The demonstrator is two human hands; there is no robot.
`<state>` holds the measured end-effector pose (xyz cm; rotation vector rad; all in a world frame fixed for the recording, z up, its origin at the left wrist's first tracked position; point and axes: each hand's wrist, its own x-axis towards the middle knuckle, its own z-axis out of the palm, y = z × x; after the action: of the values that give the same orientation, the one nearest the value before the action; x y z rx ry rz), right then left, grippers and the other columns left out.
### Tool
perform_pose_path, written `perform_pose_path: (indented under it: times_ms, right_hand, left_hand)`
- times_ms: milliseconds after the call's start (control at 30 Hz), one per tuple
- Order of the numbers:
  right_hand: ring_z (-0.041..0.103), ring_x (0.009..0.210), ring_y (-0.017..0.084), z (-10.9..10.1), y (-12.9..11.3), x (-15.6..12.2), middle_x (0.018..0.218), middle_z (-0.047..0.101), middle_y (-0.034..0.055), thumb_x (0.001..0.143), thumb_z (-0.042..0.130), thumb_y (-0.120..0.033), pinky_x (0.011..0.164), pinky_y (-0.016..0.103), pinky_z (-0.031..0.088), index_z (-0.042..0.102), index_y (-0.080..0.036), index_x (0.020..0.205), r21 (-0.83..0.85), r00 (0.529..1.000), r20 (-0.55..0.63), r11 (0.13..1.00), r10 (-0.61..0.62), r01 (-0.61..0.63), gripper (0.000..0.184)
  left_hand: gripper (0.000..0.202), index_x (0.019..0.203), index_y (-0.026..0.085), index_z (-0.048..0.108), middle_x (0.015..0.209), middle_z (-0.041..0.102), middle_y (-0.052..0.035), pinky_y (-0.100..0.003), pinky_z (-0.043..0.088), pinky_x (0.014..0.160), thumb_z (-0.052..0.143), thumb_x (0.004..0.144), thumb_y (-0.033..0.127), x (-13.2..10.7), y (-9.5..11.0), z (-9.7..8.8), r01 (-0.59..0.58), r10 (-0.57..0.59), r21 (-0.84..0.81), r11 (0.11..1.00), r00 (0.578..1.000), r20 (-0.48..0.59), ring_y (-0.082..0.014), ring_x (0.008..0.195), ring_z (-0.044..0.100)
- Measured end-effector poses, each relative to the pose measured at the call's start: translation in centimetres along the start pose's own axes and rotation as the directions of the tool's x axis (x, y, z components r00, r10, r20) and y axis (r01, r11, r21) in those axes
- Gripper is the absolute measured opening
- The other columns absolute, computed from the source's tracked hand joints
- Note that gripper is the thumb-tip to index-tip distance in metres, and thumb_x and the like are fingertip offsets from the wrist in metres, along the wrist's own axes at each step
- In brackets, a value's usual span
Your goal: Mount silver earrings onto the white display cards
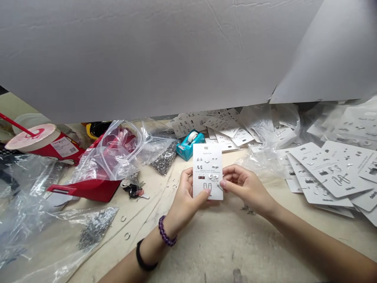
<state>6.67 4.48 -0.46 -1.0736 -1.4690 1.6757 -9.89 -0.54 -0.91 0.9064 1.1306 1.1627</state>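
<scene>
Upright above the table, a white earring card (207, 167) carries rows of small silver earrings. My left hand (190, 192) grips its left and lower edge, with the thumb across the front near the bottom. At the card's lower right, the thumb and fingertips of my right hand (244, 184) are pinched together beside a small silver earring (219, 184). Whether that earring is in the fingers or fixed in the card, I cannot tell. Below my right hand lies a little heap of metal pieces (249, 209).
Earring cards (326, 173) are piled at right, more (224, 127) behind a teal tape dispenser (190, 144). Left are a red dustpan (97, 190), bags of metal parts (165, 157), a red cup (55, 143) with straw, and loose rings (127, 236). A white panel (147, 59) spans the back.
</scene>
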Motion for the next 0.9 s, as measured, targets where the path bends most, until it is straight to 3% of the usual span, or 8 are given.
perform_pose_path:
  times_ms: [100, 233, 333, 500, 633, 733, 833, 900]
  right_hand:
    - [0.062, 0.07, 0.013, 0.6, 0.0, -0.5, 0.075, 0.064, 0.0015, 0.073, 0.063, -0.027, 0.067, 0.028, 0.051, 0.054, -0.017, 0.088, -0.018, 0.999, -0.003, 0.999, -0.044, 0.044, 0.021]
    - [0.063, 0.075, 0.013, 1.2, 0.4, -1.1, 0.082, 0.065, 0.003, 0.077, 0.059, -0.025, 0.069, 0.028, 0.052, 0.056, -0.018, 0.089, -0.12, 0.984, 0.02, 0.977, -0.176, 0.177, 0.014]
    - [0.063, 0.073, 0.012, 1.4, 0.6, -1.4, 0.083, 0.065, 0.0017, 0.077, 0.059, -0.021, 0.068, 0.026, 0.052, 0.057, -0.019, 0.089, -0.248, 0.947, 0.033, 0.915, -0.319, 0.317, 0.012]
    - [0.063, 0.076, 0.014, 0.9, 0.3, -1.2, 0.085, 0.066, 0.0032, 0.079, 0.056, -0.023, 0.069, 0.029, 0.053, 0.058, -0.019, 0.094, -0.24, 0.931, 0.076, 0.9, -0.357, 0.365, 0.015]
    - [0.062, 0.073, 0.015, -0.4, 0.3, 0.0, 0.081, 0.065, 0.0035, 0.082, 0.052, -0.026, 0.065, 0.029, 0.051, 0.059, -0.018, 0.092, -0.358, 0.939, -0.056, 0.885, -0.339, 0.298, 0.014]
    - [0.059, 0.074, 0.016, -1.1, 0.8, 0.9, 0.081, 0.063, 0.0042, 0.083, 0.049, -0.021, 0.061, 0.028, 0.048, 0.06, -0.018, 0.085, -0.624, 0.921, -0.012, 0.722, -0.39, 0.298, 0.012]
    - [0.055, 0.078, 0.018, -1.1, 1.6, 1.4, 0.082, 0.06, 0.0061, 0.083, 0.046, -0.017, 0.061, 0.029, 0.045, 0.061, -0.018, 0.083, -0.808, 0.878, 0.111, 0.471, -0.465, 0.353, 0.015]
    - [0.054, 0.079, 0.018, -0.8, 1.9, 1.6, 0.082, 0.06, 0.0064, 0.083, 0.046, -0.017, 0.059, 0.028, 0.043, 0.062, -0.018, 0.083, -0.863, 0.866, 0.139, 0.371, -0.48, 0.344, 0.015]
  left_hand:
    - [0.056, 0.106, 0.018, 0.034, 0.111, 0.054, -0.0101, -0.035, 0.047, 0.084, 0.072, 0.065, 0.025, -0.1, 0.0, -0.1, -0.011, 0.012, 0.051, 0.999, 1.0, -0.01, -0.022, 0.101, 0.054]
    - [0.053, 0.099, 0.017, 0.039, 0.105, 0.056, -0.0093, -0.036, 0.046, 0.083, 0.075, 0.061, 0.028, 0.2, -0.1, -0.2, -0.008, 0.015, 0.103, 0.995, 0.997, -0.072, -0.023, 0.099, 0.054]
    - [0.051, 0.099, 0.016, 0.044, 0.104, 0.057, -0.0096, -0.037, 0.043, 0.086, 0.075, 0.06, 0.026, 0.6, -0.2, -0.4, -0.025, 0.029, 0.078, 0.997, 0.998, -0.049, -0.0235, 0.099, 0.054]
    - [0.051, 0.105, 0.015, 0.048, 0.101, 0.06, -0.0082, -0.033, 0.045, 0.083, 0.074, 0.06, 0.018, 0.7, 0.4, -0.9, 0.047, -0.034, -0.142, 0.989, 0.995, 0.098, -0.021, 0.093, 0.056]
    - [0.039, 0.095, 0.018, 0.052, 0.077, 0.059, 0.0011, -0.02, 0.046, 0.064, 0.071, 0.062, 0.014, 0.8, 1.4, -1.7, 0.047, -0.015, -0.37, 0.928, 0.996, 0.09, -0.0101, 0.069, 0.056]
    - [0.031, 0.086, 0.018, 0.053, 0.063, 0.051, 0.0056, -0.014, 0.04, 0.049, 0.071, 0.061, 0.014, 0.9, 1.8, -2.2, 0.051, -0.015, -0.488, 0.871, 0.997, 0.079, -0.0053, 0.053, 0.047]
    - [0.03, 0.084, 0.018, 0.053, 0.06, 0.048, 0.0061, -0.015, 0.041, 0.05, 0.071, 0.06, 0.012, 0.8, 1.8, -2.1, 0.091, -0.05, -0.507, 0.857, 0.994, 0.093, -0.0054, 0.052, 0.046]
    - [0.026, 0.08, 0.017, 0.053, 0.058, 0.047, 0.0062, -0.016, 0.042, 0.05, 0.07, 0.061, 0.011, 0.8, 1.7, -1.9, 0.11, -0.061, -0.517, 0.849, 0.992, 0.111, -0.0057, 0.052, 0.045]
